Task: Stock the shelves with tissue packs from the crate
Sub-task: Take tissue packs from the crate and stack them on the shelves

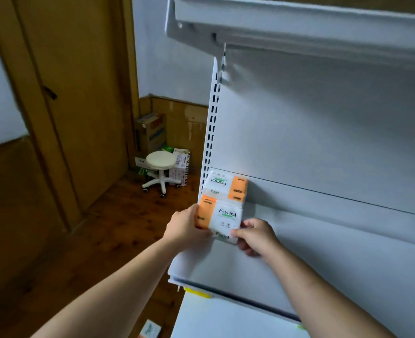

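Hands (222, 231) around tissue pack (222, 217)

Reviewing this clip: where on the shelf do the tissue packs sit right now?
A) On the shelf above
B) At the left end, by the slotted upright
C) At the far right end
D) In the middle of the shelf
B: both hands, left hand and right hand, grip the front tissue pack at the shelf's left end, with another pack behind it beside the slotted upright.
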The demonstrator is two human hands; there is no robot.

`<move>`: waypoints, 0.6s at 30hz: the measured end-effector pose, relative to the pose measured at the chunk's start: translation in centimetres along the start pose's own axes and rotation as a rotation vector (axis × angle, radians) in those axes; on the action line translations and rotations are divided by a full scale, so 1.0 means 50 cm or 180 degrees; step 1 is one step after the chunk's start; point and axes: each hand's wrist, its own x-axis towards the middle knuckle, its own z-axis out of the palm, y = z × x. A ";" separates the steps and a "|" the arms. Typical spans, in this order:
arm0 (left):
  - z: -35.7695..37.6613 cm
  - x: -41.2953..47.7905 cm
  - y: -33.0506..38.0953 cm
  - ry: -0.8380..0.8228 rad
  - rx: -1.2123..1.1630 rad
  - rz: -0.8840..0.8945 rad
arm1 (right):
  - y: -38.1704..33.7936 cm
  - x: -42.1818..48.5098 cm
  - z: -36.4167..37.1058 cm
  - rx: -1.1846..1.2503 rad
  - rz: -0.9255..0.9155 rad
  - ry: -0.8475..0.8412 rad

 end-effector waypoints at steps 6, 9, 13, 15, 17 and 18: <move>0.002 0.017 -0.005 0.0016 0.0137 0.0090 | -0.003 -0.002 -0.005 0.0256 0.0030 -0.0035; -0.002 0.012 -0.002 -0.0146 0.0112 0.0052 | -0.003 -0.006 -0.006 0.0306 0.0028 0.0014; -0.035 -0.008 0.005 0.0081 -0.0383 -0.0159 | -0.007 -0.022 -0.018 0.0214 -0.0167 0.0574; -0.056 -0.025 0.006 0.0401 -0.0595 -0.0254 | -0.017 -0.033 -0.035 0.0026 -0.0456 0.0963; -0.072 -0.054 0.011 0.0660 -0.0567 -0.0262 | -0.033 -0.049 -0.049 0.0067 -0.0743 0.1087; -0.077 -0.072 0.015 0.0777 -0.0525 -0.0282 | -0.040 -0.059 -0.049 0.0176 -0.0842 0.1016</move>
